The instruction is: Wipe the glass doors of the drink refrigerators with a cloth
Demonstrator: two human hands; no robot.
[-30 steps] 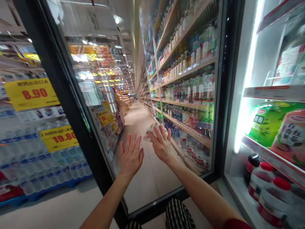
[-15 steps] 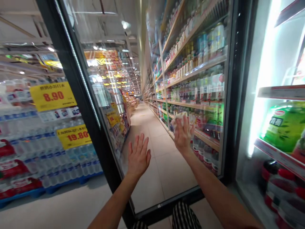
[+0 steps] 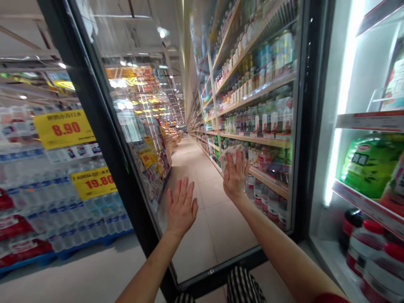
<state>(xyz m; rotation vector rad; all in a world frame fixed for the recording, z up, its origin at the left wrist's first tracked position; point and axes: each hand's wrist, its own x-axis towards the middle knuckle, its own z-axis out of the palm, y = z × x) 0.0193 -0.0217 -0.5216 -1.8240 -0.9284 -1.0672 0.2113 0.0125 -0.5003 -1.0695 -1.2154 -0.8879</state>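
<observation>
In front of me stands a glass door [image 3: 202, 235] in a black frame, swung out from a lit drinks cooler. My left hand [image 3: 181, 208] lies flat against the lower middle of the pane, fingers spread, with nothing in it. Higher up and to the right, my right hand [image 3: 235, 176] presses a pale, crumpled cloth [image 3: 225, 156] to the glass. The cloth shows around and between the fingers of that hand.
On the right, cooler shelves [image 3: 369, 121] carry green packs [image 3: 372, 164] and red-capped bottles [image 3: 370, 244]. To the left of the door are stacked bottled water [image 3: 82, 227] and yellow price signs [image 3: 65, 128]. Shelved drinks and an aisle show in the pane.
My right hand and the cloth have shifted slightly left on the pane. My left hand stays spread on the glass. The view has turned a little.
</observation>
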